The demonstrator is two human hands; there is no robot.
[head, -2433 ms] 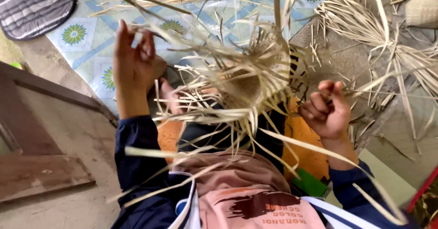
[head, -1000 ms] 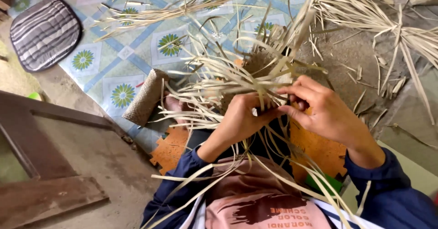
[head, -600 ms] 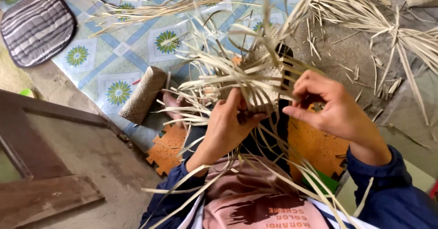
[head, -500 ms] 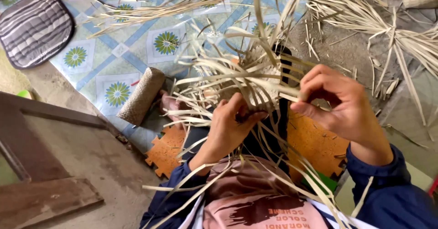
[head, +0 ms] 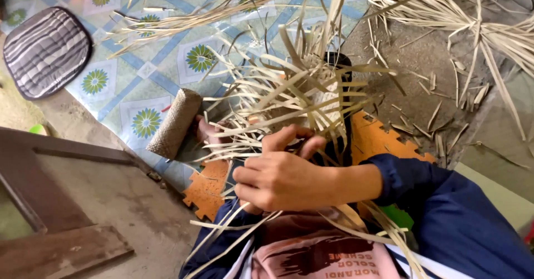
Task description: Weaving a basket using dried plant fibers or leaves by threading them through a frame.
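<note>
Down over the lap now: right hand (head: 281, 179) in a dark blue sleeve (head: 445, 212), reaching across the body, fingers (head: 289, 137) curled shut around pale flat straw strips (head: 289, 98) of a half-woven piece. Strips fanning up and outward from that grip, loose ends pointing every way, a few trailing down over the pink printed shirt (head: 317, 254). Left hand mostly hidden beneath the right; impossible to tell what it grips or how closed it is. Just left of the weave, a small woven tan roll (head: 173, 124) lying on the blue floral floor mat (head: 139, 84), bare toes (head: 207, 130) touching its end. Orange foam puzzle tiles (head: 384, 140) under the legs. Farther off, a grey striped cushion (head: 45, 51) top left, a loose heap of dry straw (head: 461, 17) top right on bare concrete, well apart from the hands.
</note>
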